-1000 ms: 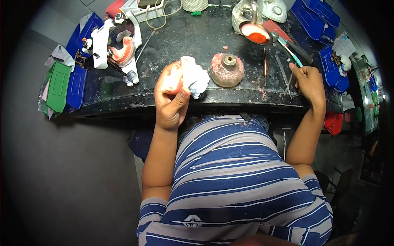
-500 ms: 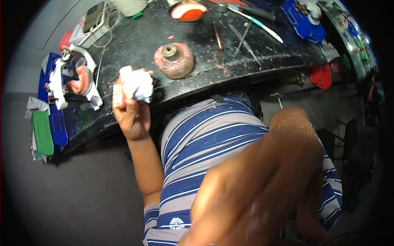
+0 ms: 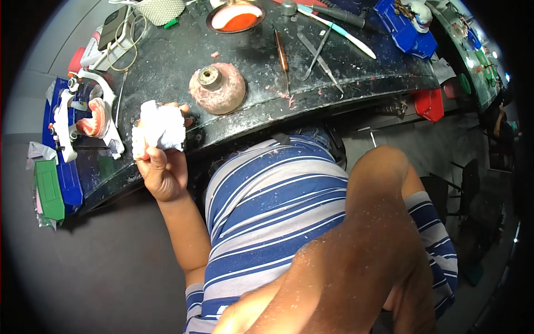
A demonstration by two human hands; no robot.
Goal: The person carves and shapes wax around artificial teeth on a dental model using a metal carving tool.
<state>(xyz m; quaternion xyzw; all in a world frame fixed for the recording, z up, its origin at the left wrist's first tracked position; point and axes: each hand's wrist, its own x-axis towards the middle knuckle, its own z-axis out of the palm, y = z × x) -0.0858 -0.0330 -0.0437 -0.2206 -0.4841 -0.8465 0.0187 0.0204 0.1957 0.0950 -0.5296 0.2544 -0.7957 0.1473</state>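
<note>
My left hand (image 3: pixel 165 177) holds a white plaster dental cast (image 3: pixel 162 125) over the near left edge of the black bench. Pinkish wax with pale teeth (image 3: pixel 139 142) shows along the cast's left side, and the thumb presses at its lower edge. Raised very close to the camera, my right hand (image 3: pixel 328 278) fills the lower right; its fingers are mostly cut off or hidden, so what it holds, if anything, cannot be seen. Just right of the cast stands a squat, pink-smeared burner (image 3: pixel 225 92) with a metal neck.
A white articulator (image 3: pixel 114 106) holding a pink denture (image 3: pixel 95 119) stands left, beside blue and green trays (image 3: pixel 50 189). Behind lie a bowl of red wax (image 3: pixel 236 21), a wooden-handled knife (image 3: pixel 281 53), crossed metal tools (image 3: pixel 320 58), a toothbrush (image 3: pixel 350 38) and a phone (image 3: pixel 113 26).
The view has shifted, so the bench things sit a little further left. My left hand still grips the cast. My right hand has moved slightly downward in the picture.
</note>
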